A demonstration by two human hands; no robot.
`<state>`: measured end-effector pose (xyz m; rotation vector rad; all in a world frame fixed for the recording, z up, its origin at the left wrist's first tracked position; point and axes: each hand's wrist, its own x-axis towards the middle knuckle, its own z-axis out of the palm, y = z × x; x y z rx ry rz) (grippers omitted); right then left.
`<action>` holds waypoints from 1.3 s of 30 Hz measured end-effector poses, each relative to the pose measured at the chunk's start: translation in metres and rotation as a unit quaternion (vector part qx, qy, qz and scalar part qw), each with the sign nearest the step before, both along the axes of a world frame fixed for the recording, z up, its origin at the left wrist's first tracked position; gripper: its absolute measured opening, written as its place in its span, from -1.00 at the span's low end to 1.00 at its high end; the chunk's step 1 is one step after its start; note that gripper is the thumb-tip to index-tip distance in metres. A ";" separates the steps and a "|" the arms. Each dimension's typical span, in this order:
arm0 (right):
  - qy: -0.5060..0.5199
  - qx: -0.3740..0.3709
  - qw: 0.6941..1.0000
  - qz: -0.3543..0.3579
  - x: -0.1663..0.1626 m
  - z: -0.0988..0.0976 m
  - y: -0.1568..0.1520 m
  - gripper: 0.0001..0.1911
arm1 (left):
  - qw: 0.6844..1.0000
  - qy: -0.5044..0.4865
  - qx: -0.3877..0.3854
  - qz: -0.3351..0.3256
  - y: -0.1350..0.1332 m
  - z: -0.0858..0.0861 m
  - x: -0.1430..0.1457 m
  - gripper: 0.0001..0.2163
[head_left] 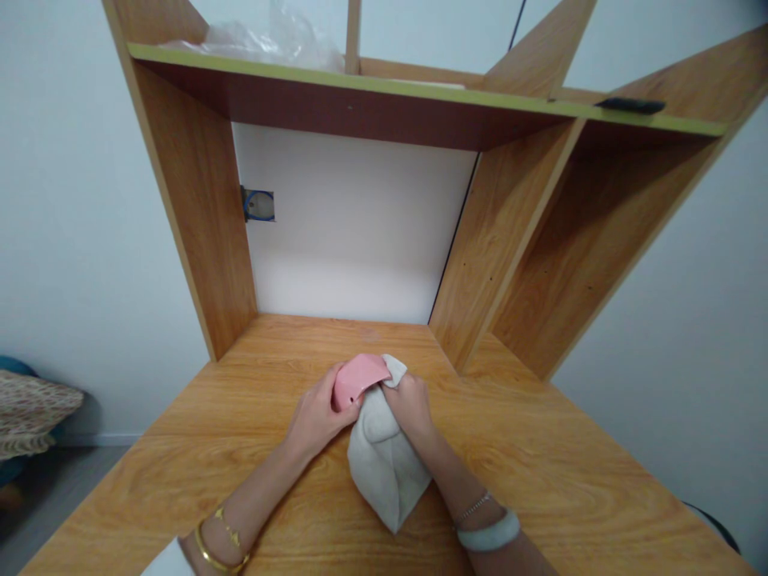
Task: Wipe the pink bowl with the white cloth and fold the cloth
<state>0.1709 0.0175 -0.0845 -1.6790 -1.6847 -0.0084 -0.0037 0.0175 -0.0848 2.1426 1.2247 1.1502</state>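
Pink glossy faceted bowl-like piece (363, 376), held between both hands over the light-brown wood-grain counter (540, 464); whether resting on it or kept just above, cannot tell. Step in hand, by judgement: probably wiping of the rim with the soft pale-grey cloth (384, 460), bunched at the right side of the piece and hanging in a loose fold toward the body. For the next move, needed: a steady hold from the left, light pressure from the right, and perhaps a small turn of the piece, to offer another facet to the cloth. Left hand (318, 412) at the left side, thumb along the near lower edge close to the small dark hole (351, 399), grip pinching the piece between thumb and fingers. Right hand (413, 400) turned inward, knuckles up, grip gathered around the cloth, fingertips hidden, so exact contact not possible to confirm. Both forearms slanting inward from below, wrists nearly straight.
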 end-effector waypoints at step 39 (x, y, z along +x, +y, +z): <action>0.009 0.011 1.000 -0.027 -0.003 0.002 -0.002 -0.59 | 1.000 0.007 -0.001 0.007 0.002 -0.004 -0.001 -0.50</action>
